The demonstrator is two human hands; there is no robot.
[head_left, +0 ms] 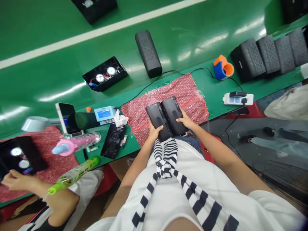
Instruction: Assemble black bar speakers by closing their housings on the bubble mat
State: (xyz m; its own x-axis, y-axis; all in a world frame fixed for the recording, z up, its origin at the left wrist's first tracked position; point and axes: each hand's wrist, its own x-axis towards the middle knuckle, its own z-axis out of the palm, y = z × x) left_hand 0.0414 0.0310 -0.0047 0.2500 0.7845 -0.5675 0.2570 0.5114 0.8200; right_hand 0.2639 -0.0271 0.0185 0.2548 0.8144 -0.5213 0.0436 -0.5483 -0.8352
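I see my left hand (154, 131) gripping the left black case (157, 119) and my right hand (184, 122) closed on the right case (173, 114); the two cases sit side by side, touching, on the near edge of the red bubble wrap (183, 93) on the green surface (48, 77). Beyond my hands a cable (168, 73) crosses above the wrap, with a speaker (148, 53) lying farther out. Left of my left hand lie a white rag (120, 119), a small meter (104, 114) and an open black shell (113, 141). Right of my right hand sits a power strip (237, 98), and past it an orange-and-blue tape roll (223, 67) and a row of speakers (271, 54). A co-worker's hand (14, 180) works far to the left.
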